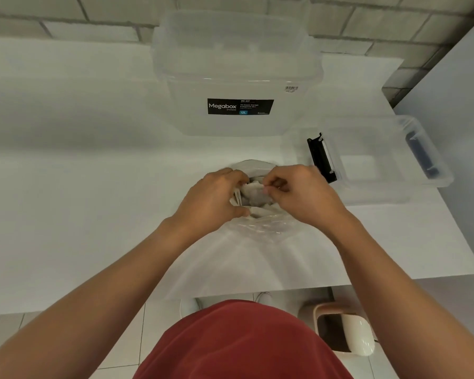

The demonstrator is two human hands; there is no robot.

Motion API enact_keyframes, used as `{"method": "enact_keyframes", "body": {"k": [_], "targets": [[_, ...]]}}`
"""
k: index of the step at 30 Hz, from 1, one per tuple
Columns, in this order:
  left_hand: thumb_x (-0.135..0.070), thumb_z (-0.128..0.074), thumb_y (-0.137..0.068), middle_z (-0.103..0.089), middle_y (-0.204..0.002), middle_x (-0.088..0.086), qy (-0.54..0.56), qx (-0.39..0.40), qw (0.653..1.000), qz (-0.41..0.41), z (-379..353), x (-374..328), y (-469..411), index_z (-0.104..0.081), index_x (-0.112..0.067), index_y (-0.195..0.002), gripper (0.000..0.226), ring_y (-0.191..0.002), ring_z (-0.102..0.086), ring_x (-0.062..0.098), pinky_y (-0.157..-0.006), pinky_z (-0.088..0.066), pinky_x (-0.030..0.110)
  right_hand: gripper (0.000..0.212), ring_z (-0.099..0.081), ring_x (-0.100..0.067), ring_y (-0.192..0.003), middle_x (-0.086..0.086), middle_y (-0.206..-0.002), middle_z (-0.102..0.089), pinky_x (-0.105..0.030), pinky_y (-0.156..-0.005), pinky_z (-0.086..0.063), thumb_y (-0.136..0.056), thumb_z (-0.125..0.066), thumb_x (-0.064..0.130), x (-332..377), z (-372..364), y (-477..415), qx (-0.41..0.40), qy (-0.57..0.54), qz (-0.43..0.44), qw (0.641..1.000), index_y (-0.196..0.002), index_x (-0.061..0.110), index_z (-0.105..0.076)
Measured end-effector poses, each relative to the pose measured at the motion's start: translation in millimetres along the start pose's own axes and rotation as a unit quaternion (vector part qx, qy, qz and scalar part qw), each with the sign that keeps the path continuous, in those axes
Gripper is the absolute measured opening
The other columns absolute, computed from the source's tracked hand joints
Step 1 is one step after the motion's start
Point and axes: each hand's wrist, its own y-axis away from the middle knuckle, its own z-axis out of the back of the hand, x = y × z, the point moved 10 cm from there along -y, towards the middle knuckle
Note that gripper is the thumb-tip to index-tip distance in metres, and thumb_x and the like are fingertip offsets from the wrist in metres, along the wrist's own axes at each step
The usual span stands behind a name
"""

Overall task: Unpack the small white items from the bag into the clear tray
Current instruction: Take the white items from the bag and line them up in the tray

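A clear plastic bag [255, 255] lies on the white table in front of me, its mouth facing away. Several small white items [253, 196] are bunched at the mouth. My left hand [216, 201] grips the bag's left edge and some white items. My right hand [298, 195] pinches a white item at the opening with thumb and forefinger. The clear tray [372, 162], with black handles at both ends, stands to the right of my hands and looks bare inside.
A tall clear storage box [238, 77] with a black Megabox label stands behind the bag near the brick wall. The table's front edge runs just below the bag. A small beige bin [342, 329] sits on the tiled floor at the lower right.
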Motion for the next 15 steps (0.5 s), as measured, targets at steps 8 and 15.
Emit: {"method": "enact_keyframes", "body": {"k": [8,15], "targets": [[-0.020,-0.083,-0.081,-0.076,-0.093,-0.005,0.322,0.007,0.945,0.061,11,-10,-5,-0.075,-0.025,-0.105,0.026,-0.080,-0.075,0.017,-0.078,-0.060,0.033,0.007,-0.073,-0.015,-0.071,-0.005,-0.078,-0.075,-0.022,-0.065,-0.056,-0.090,-0.077,0.012,-11,27,16,-0.081,-0.359,-0.042,0.929,-0.096,0.009,-0.074],[-0.022,-0.079,-0.084,-0.074,-0.073,-0.010,0.214,0.024,0.976,0.033,11,-19,-13,-0.079,-0.026,-0.092,0.009,-0.066,-0.070,0.007,-0.075,-0.056,0.027,0.018,-0.069,-0.004,-0.080,0.017,-0.094,-0.074,-0.018,-0.074,-0.054,-0.090,-0.077,0.030,-5,48,18,-0.072,-0.184,0.001,0.980,-0.108,0.031,-0.077]]}}
